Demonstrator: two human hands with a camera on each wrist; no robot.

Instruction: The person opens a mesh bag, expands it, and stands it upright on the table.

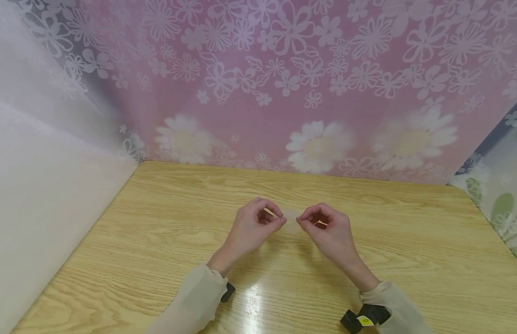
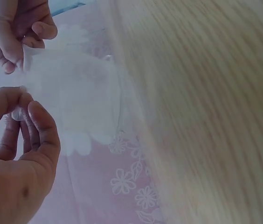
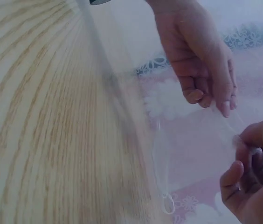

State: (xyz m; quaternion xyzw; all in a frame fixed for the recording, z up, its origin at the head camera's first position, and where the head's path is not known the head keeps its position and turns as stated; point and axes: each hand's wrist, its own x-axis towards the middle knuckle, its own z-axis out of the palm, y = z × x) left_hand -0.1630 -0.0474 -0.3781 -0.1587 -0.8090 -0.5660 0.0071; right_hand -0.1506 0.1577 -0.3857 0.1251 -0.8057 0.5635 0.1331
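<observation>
A small, thin, see-through plastic bag [image 1: 292, 221] is stretched between my two hands, above the table. My left hand [image 1: 255, 223] pinches one upper corner between thumb and fingertips. At the opposite corner my right hand [image 1: 330, 230] pinches it the same way. Seen from the left wrist, the bag [image 2: 78, 88] hangs as a cloudy sheet, its lower end toward the table. In the right wrist view the bag [image 3: 192, 147] is nearly clear, with the flowered cloth showing through. Whether it holds anything cannot be made out.
The wood-grain table [image 1: 158, 222] spreads under both hands. A pink flowered cloth [image 1: 250, 116] stands along its far edge, and a pale sheet [image 1: 45, 185] borders the left side. Black wrist devices [image 1: 365, 317] sit at the beige sleeves [image 1: 196, 297].
</observation>
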